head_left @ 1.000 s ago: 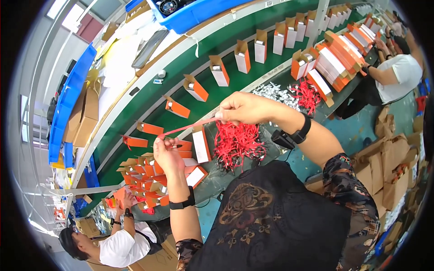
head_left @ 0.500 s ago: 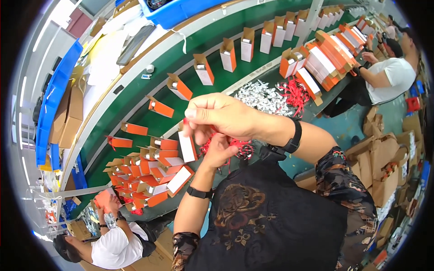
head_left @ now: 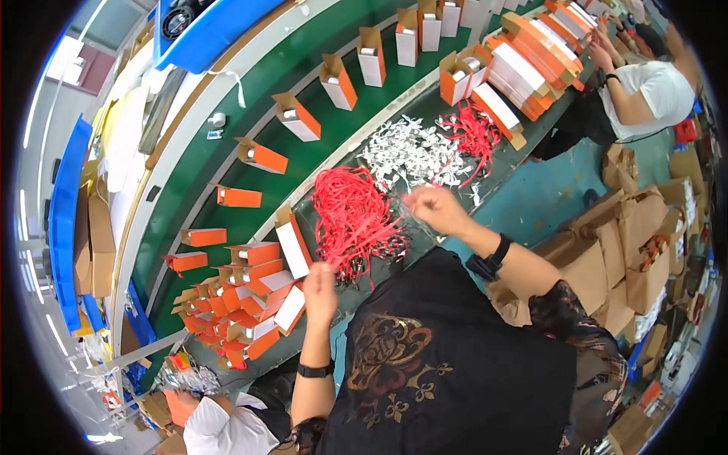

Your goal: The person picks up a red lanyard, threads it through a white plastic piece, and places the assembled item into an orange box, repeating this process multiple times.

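Note:
My right hand (head_left: 440, 211) is over the right side of a heap of red straps (head_left: 350, 220), just in front of a pile of small white pieces (head_left: 415, 155). Its fingers are curled together; whatever they may hold is too small to make out. My left hand (head_left: 321, 292) is at the heap's lower left edge, close to an upright orange and white box (head_left: 293, 243). Motion blurs its fingers, so their grip is unclear. A smaller bunch of red straps (head_left: 476, 135) lies beyond the white pieces.
Open orange and white boxes (head_left: 297, 117) stand in a row along the green conveyor (head_left: 227, 155). Many more boxes (head_left: 243, 296) crowd the left of the dark bench. Co-workers (head_left: 644, 98) sit at the right and lower left (head_left: 227, 425). Brown cartons (head_left: 591, 265) stand at right.
My hands, close together in front of me before, have moved apart. The right went right and down toward the white pieces, the left went down and left, uncovering the red heap. The view has shifted.

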The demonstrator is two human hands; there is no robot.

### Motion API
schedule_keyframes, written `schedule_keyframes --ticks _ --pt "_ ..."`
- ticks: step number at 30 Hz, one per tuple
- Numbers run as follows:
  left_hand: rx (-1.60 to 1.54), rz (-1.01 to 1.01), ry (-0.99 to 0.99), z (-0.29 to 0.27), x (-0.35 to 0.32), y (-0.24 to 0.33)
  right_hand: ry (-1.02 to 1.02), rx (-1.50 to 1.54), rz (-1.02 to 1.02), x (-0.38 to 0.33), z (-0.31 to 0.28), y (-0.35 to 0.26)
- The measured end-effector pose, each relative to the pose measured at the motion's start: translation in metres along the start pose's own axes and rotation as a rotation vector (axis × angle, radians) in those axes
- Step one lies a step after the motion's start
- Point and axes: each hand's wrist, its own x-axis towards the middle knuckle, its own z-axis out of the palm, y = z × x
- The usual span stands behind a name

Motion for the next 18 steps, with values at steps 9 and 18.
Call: schedule_keyframes --ticks 9,18 --pt "0.259 0.099 0.194 -0.038 -0.023 0.024 0.030 -0.861 0.568 0.007 -0.018 0.094" --pt "-0.149 -0.087 0.283 -0.047 -0.037 0.014 0.242 -0.909 0.394 -0.014 -0.014 0.120"
